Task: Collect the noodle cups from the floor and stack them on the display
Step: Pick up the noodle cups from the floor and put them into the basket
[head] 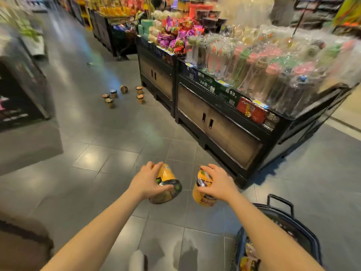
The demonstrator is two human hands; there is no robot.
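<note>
The left hand [148,181] grips a tilted yellow cup [166,184]; the right hand [216,182] grips another cup [201,194], both held above the floor [109,159]. About six more cups [125,94], blurred, sit on the floor near the display [214,118].

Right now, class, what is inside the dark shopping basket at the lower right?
The shopping basket shows some yellow and orange packaging near its lower edge. The right forearm crosses in front, covering much of the inside, so the rest of its contents cannot be seen.
</note>
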